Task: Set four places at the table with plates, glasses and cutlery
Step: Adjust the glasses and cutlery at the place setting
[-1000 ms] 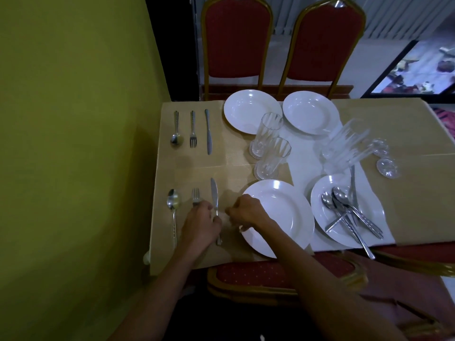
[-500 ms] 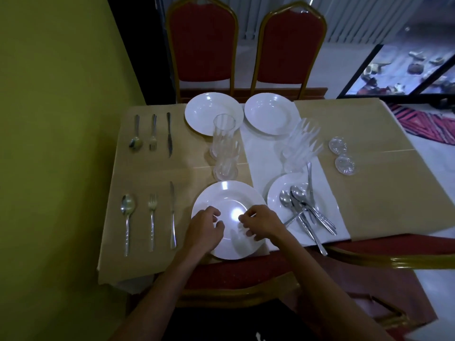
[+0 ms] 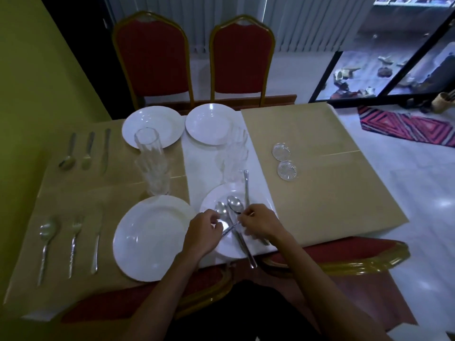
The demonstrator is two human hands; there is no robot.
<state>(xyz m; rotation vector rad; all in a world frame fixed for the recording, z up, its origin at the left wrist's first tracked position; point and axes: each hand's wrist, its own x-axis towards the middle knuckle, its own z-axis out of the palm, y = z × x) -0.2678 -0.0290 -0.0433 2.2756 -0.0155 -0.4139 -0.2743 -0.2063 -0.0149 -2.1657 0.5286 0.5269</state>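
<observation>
Both hands over the near-right plate (image 3: 221, 193), which sits on a white strip of the desk (image 3: 320, 193). Left hand (image 3: 203, 233) and right hand (image 3: 259, 223) have curled fingers among loose cutlery; a thin handle runs between them, grip unclear. Two spoons (image 3: 221, 207) lie bowl-up on the plate, and a knife (image 3: 246, 188) crosses its far rim.

Near-left plate (image 3: 152, 238) is bare, with a spoon, fork and knife set (image 3: 75, 232) to its left. A second cutlery set (image 3: 86, 158) lies farther back. Two far plates (image 3: 152, 126) sit side by side before two red chairs (image 3: 242, 60). Glasses (image 3: 154, 175) stand between the plates, blurred. Two small glass discs (image 3: 281, 151) lie right of centre.
</observation>
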